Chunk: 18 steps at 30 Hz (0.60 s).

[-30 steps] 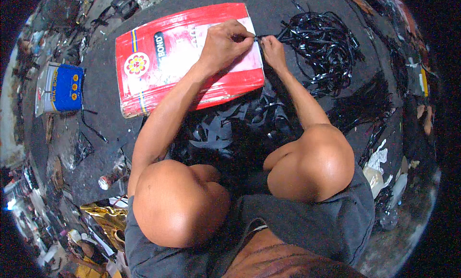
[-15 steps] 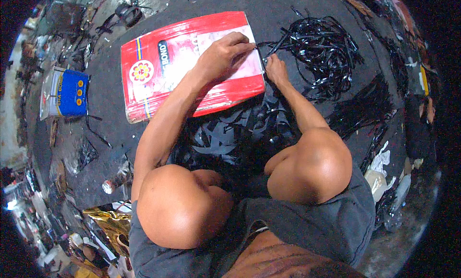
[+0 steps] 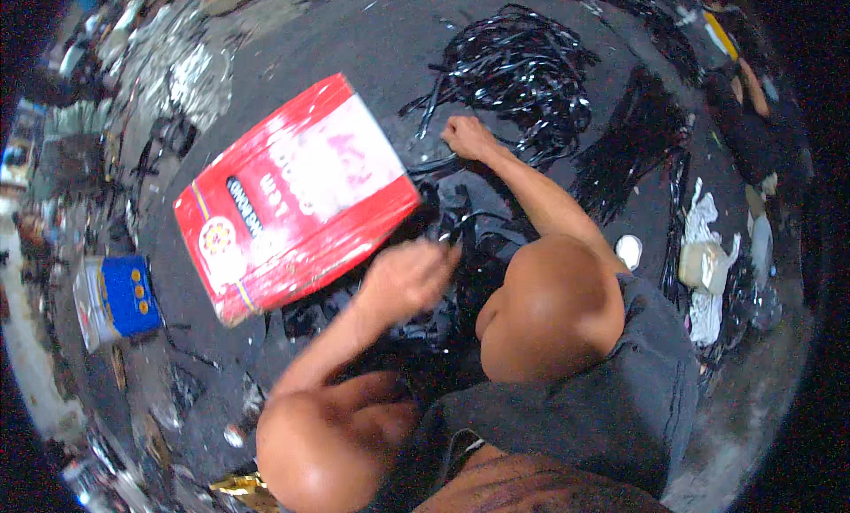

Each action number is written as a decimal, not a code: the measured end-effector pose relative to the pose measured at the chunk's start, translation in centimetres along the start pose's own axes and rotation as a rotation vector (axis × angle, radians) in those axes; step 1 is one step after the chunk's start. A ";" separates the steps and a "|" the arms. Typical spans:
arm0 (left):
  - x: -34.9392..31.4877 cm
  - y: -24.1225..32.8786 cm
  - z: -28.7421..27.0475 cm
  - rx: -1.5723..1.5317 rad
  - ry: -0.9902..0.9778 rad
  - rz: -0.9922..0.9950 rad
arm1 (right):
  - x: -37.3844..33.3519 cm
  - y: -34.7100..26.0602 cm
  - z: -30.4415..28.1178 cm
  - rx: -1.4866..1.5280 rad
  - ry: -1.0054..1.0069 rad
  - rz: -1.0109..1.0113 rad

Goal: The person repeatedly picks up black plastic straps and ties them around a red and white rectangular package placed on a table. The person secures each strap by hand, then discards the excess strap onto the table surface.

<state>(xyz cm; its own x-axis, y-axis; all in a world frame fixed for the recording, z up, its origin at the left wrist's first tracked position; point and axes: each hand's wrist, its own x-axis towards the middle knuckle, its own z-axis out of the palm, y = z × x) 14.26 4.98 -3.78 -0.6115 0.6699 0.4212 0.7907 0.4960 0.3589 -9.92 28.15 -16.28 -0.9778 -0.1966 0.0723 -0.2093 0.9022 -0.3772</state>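
Observation:
A red metal tin (image 3: 297, 221) with white patches and a flower emblem lies on its side on the dark ground to the left, tilted. Below its lower right corner, my left hand (image 3: 412, 278) is over loose black strips (image 3: 469, 216), apart from the tin. Motion smears its fingers. My right hand (image 3: 469, 139) is closed in a fist beside a tangled pile of shiny black strips (image 3: 522, 75). What that fist holds, if anything, is hidden. Neither hand touches the tin.
A blue and white tin (image 3: 124, 296) stands at the far left. Right of the pile lies a bundle of straight black strips (image 3: 633, 141). A white round lid (image 3: 629, 252) and crumpled white plastic (image 3: 701, 263) lie at the right. Scraps cover the left edge.
Both hands have come off the red tin. My left hand moved down towards my knees; my right moved slightly left. The view has turned, so the tin appears lower and more tilted.

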 end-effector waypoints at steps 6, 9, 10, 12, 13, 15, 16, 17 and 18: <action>-7.2 3.0 4.5 0.115 -0.196 -0.428 | 3.5 -2.5 -17.1 0.485 1.381 -0.076; -6.0 2.6 2.0 -0.254 -0.134 -0.449 | -0.4 -9.2 -21.3 0.600 1.141 -0.260; -4.4 2.5 0.2 -0.359 -0.143 -0.436 | -2.3 -11.2 -21.5 0.723 0.834 -0.312; -0.3 2.8 -3.9 -0.269 0.018 -0.269 | -6.6 -14.7 -20.7 1.002 0.131 -0.406; 1.7 3.3 -7.6 0.020 0.049 -0.200 | -7.7 -16.4 -20.0 0.989 -0.093 -0.573; 2.8 2.8 -10.3 0.108 0.157 -0.288 | -10.8 -17.8 -18.8 1.136 -0.380 -0.681; 4.0 3.1 -12.2 -0.015 0.244 -0.373 | -11.4 -18.7 -18.8 1.192 -0.493 -0.718; 3.8 2.9 -13.8 -0.086 0.225 -0.395 | -11.9 -19.5 -18.8 1.242 -0.609 -0.753; 3.7 3.5 -14.4 -0.266 0.280 -0.543 | -12.5 -20.1 -19.5 1.295 -0.722 -0.588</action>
<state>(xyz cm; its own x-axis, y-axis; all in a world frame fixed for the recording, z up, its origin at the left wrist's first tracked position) 14.30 1.21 11.05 -0.9340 0.1769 0.3105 0.3557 0.5452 0.7591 6.32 20.00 8.41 -0.4791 -0.8561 0.1937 -0.0226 -0.2086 -0.9777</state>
